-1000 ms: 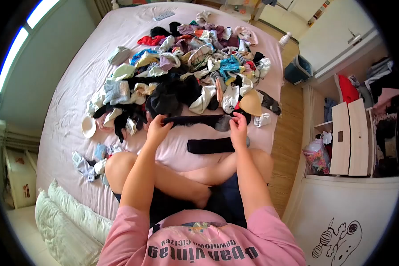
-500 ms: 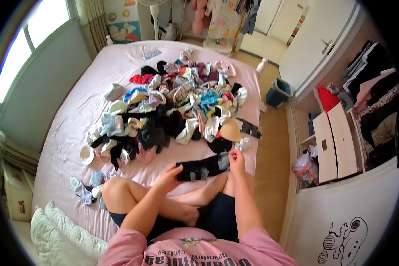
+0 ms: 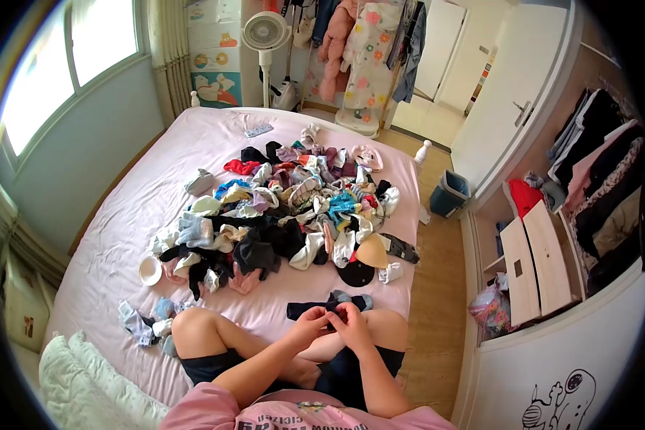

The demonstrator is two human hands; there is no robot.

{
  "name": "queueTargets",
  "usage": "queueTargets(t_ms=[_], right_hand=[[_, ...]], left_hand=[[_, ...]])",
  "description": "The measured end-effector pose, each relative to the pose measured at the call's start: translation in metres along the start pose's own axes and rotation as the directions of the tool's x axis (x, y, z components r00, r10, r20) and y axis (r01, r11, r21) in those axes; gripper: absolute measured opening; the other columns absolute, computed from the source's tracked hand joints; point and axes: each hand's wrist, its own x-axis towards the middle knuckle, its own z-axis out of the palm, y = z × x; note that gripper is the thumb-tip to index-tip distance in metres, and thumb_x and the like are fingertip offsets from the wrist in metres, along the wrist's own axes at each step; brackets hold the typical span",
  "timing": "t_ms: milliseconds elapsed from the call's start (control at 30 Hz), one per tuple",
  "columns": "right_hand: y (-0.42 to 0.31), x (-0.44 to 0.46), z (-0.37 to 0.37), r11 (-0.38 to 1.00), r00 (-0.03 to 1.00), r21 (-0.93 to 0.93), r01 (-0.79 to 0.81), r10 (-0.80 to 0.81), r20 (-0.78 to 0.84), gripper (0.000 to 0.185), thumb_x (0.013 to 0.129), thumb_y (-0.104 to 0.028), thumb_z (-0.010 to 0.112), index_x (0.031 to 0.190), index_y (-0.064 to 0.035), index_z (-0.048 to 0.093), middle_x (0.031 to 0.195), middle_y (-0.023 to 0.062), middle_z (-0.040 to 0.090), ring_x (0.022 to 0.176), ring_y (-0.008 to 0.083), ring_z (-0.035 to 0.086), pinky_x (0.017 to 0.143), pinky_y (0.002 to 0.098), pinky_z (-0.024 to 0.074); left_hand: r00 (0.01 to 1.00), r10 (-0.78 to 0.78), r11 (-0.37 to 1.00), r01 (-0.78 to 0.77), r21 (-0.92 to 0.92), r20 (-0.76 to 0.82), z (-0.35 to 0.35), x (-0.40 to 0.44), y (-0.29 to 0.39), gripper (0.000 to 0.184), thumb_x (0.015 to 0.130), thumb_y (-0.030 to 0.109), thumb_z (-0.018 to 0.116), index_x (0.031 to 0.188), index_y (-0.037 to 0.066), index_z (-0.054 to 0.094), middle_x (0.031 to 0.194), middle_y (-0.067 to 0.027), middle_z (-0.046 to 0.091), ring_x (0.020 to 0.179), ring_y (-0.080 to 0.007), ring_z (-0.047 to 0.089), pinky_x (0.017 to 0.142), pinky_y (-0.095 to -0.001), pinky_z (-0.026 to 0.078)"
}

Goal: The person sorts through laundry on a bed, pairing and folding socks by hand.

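Note:
A dark sock with grey patches (image 3: pixel 303 310) lies across my lap, just beyond my fingers. Its grey end shows at the right, past my right hand. My left hand (image 3: pixel 310 326) and my right hand (image 3: pixel 350 326) are close together in front of my crossed legs. Both have their fingers closed, pinching dark fabric of the sock between them. My fingers partly cover the fabric, so I cannot tell whether it is one sock or two. Beyond my knees spreads a big pile of mixed socks and small clothes (image 3: pixel 294 197) on the pink bedsheet (image 3: pixel 122 236).
A small heap of light socks (image 3: pixel 140 326) lies beside my left knee. A white bowl-like cup (image 3: pixel 150 271) and a beige bra cup (image 3: pixel 372 252) sit at the pile's edges. Pillows (image 3: pixel 86 380) are at lower left. An open wardrobe (image 3: pixel 530 265) and a bin (image 3: pixel 449 193) stand right.
My hands have come together from opposite ends of the dark sock, which was stretched between them. The head view has tilted up, showing more of the room's far side.

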Motion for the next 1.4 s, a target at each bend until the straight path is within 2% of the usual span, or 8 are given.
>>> queueTargets(t_ms=[367, 500, 633, 733, 800, 1000, 1100, 1400], right_hand=[[-0.039, 0.016, -0.043, 0.978, 0.995, 0.199, 0.061, -0.043, -0.091, 0.037, 0.068, 0.005, 0.053, 0.102, -0.0028, 0.042, 0.075, 0.0038, 0.047, 0.068, 0.0102, 0.045, 0.060, 0.0226, 0.0394], [-0.025, 0.026, -0.032, 0.948, 0.982, 0.312, 0.069, -0.009, -0.190, 0.043, 0.065, 0.013, 0.041, 0.104, -0.0053, 0.041, 0.078, 0.0058, 0.050, 0.071, 0.0116, 0.049, 0.062, 0.0216, 0.0412], [0.000, 0.035, -0.024, 0.470, 0.945, 0.840, -0.273, 0.293, 0.144, 0.045, 0.066, 0.011, 0.039, 0.107, -0.0064, 0.041, 0.092, 0.0090, 0.054, 0.081, 0.0183, 0.056, 0.067, 0.0269, 0.0475], [0.013, 0.029, -0.023, -0.122, 0.848, 0.887, -0.445, 0.261, 0.461, 0.048, 0.071, 0.003, 0.040, 0.118, -0.0089, 0.037, 0.104, 0.0121, 0.054, 0.091, 0.0242, 0.057, 0.072, 0.0354, 0.0488], [-0.037, 0.024, -0.018, 0.144, 0.909, 0.904, -0.403, 0.176, 0.377, 0.053, 0.071, 0.002, 0.044, 0.122, -0.0095, 0.033, 0.103, 0.0123, 0.055, 0.088, 0.0240, 0.057, 0.073, 0.0363, 0.0481], [-0.037, 0.027, 0.002, 0.950, 0.998, 0.309, -0.033, 0.014, 0.065, 0.063, 0.067, 0.010, 0.052, 0.123, -0.0085, 0.030, 0.087, 0.0101, 0.054, 0.073, 0.0111, 0.052, 0.059, 0.0213, 0.0415], [-0.002, 0.039, 0.012, 0.998, 0.996, 0.047, -0.046, 0.050, -0.079, 0.054, 0.067, -0.005, 0.059, 0.117, -0.0112, 0.039, 0.076, 0.0050, 0.053, 0.068, 0.0175, 0.053, 0.059, 0.0291, 0.0406], [-0.019, 0.004, 0.022, 0.984, 0.983, -0.155, 0.092, -0.115, -0.145, 0.060, 0.064, 0.006, 0.057, 0.120, -0.0053, 0.039, 0.079, 0.0105, 0.055, 0.073, 0.0224, 0.055, 0.068, 0.0298, 0.0431]], left_hand=[[0.908, 0.416, 0.858, -0.411, 0.309, 0.051, 0.049, 0.009, 0.046, 0.010, 0.081, 0.000, 0.051, 0.087, 0.004, 0.044, 0.077, -0.0021, 0.052, 0.070, -0.0072, 0.050, 0.061, -0.0204, 0.042], [0.963, 0.256, 0.957, -0.240, -0.163, 0.087, 0.056, 0.000, 0.057, 0.010, 0.081, 0.000, 0.048, 0.086, 0.008, 0.044, 0.081, -0.0006, 0.051, 0.071, -0.0094, 0.052, 0.062, -0.0239, 0.046], [0.984, 0.132, 0.900, -0.070, -0.431, 0.116, 0.036, -0.002, 0.064, 0.017, 0.080, -0.003, 0.049, 0.089, 0.011, 0.043, 0.081, -0.0019, 0.050, 0.071, -0.0124, 0.053, 0.065, -0.0283, 0.048], [0.939, 0.277, 0.943, -0.307, 0.127, 0.205, 0.035, -0.012, 0.076, 0.033, 0.071, -0.006, 0.052, 0.100, 0.009, 0.043, 0.083, -0.0034, 0.052, 0.074, -0.0163, 0.054, 0.066, -0.0294, 0.046], [0.868, 0.442, 0.640, -0.481, 0.599, 0.225, 0.017, -0.001, 0.073, 0.043, 0.067, -0.007, 0.053, 0.106, 0.008, 0.042, 0.083, -0.0055, 0.053, 0.077, -0.0187, 0.055, 0.067, -0.0300, 0.045], [0.795, 0.604, 0.536, -0.461, 0.707, 0.060, 0.033, -0.007, 0.068, 0.046, 0.066, -0.006, 0.050, 0.110, 0.003, 0.039, 0.077, -0.0096, 0.055, 0.070, -0.0199, 0.055, 0.064, -0.0287, 0.044], [0.853, 0.505, 0.641, -0.473, 0.605, 0.132, 0.040, -0.008, 0.046, 0.037, 0.067, -0.006, 0.052, 0.100, 0.003, 0.038, 0.078, -0.0073, 0.051, 0.076, -0.0144, 0.052, 0.068, -0.0245, 0.042], [0.892, 0.449, 0.082, -0.107, 0.991, 0.059, 0.020, -0.012, 0.037, 0.045, 0.060, 0.007, 0.060, 0.102, 0.008, 0.044, 0.082, -0.0143, 0.059, 0.076, -0.0345, 0.058, 0.062, -0.0410, 0.046]])
